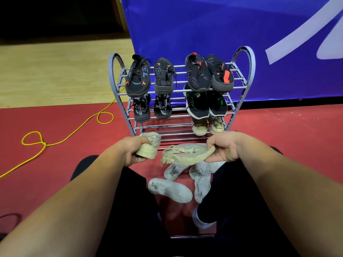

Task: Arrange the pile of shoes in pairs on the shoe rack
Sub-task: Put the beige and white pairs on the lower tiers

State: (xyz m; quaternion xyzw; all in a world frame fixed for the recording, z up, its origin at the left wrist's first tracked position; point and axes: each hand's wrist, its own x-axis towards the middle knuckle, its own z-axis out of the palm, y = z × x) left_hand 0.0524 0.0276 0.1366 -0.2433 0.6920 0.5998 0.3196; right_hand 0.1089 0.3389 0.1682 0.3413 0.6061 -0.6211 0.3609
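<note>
left hand (132,152): fingers curled round a tan shoe (148,151), held up just in front of the low shelf.
right hand (225,148): pinches the heel of a second tan shoe (185,154); its toe points toward the left hand.
shoe rack (247,58): grey, with three shelves made of bars. it stands on the red floor (287,130) in front of a blue banner (204,25).
top shelf: two black shoes with orange marks (138,78) on the left, a black and red pair (198,75) on the right.
middle shelf: two black shoes with white bits (142,110) on the left, a black and green pair (197,105) on the right.
bottom shelf: a tan pair (199,127) on the right side.
pile: three white shoes (169,190) lie on the floor between the person's knees, below the two held shoes.
writing: big grey letters on the top left shoes look like "isl", but i am not sure. white letters on the far left middle shoe read in part "orens". the marks on the white shoes are too blurry to read.
yellow cord (74,134): loops on the floor left of the rack.
</note>
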